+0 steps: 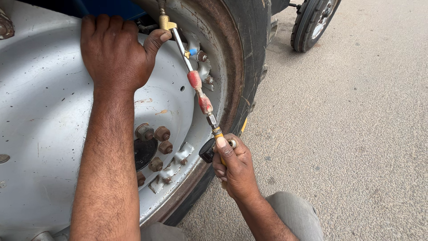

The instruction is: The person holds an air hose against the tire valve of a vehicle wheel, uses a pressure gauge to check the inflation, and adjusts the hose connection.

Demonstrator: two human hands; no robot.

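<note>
A large tractor wheel with a grey-white steel rim point(40, 111) fills the left of the head view. My left hand point(117, 49) rests against the upper rim, its thumb pressing the brass chuck point(166, 22) of an air inflator onto the valve. The inflator's metal stem point(196, 82), wrapped with red tape in two places, slants down to my right hand point(234, 167). My right hand is shut on the inflator's yellow handle, with a black gauge knob point(207, 151) beside the thumb.
Rusty lug nuts point(156, 136) cluster around the hub. The black tyre point(252, 49) edges the rim. A smaller front wheel point(314, 22) stands at the top right. Grey gritty pavement point(347, 134) spreads to the right. My grey trouser knee point(296, 216) shows at the bottom.
</note>
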